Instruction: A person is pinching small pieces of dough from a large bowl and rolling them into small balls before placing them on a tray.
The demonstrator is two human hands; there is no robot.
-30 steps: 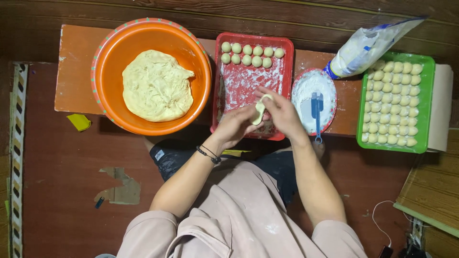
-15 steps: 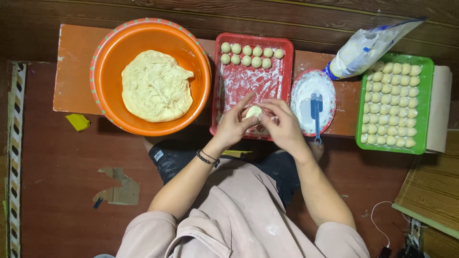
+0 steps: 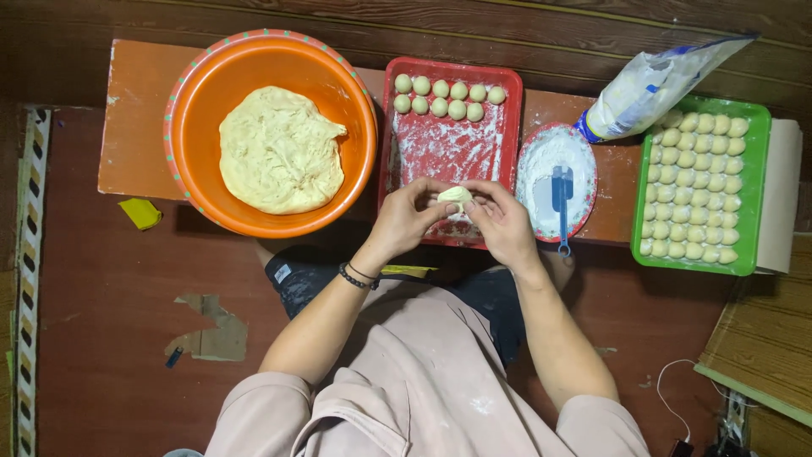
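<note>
Head view: the left hand (image 3: pixel 404 220) and right hand (image 3: pixel 503 222) both pinch one small dough piece (image 3: pixel 455 196) between their fingertips, equally near it, over the near edge of the red tray (image 3: pixel 448 148). Finished dough balls (image 3: pixel 448 97) lie at twelve o'clock; the orange bowl (image 3: pixel 338 93) at ten.

A long orange-brown wooden bench (image 3: pixel 135 118) runs across the upper part of the frame. On it, from left to right, sit a big round orange plastic basin (image 3: pixel 338 101), a rectangular red plastic tray (image 3: pixel 448 148), a small round floured plate (image 3: pixel 541 161), a slumped clear plastic flour bag (image 3: pixel 651 85) and a green plastic tray (image 3: pixel 757 152).
</note>
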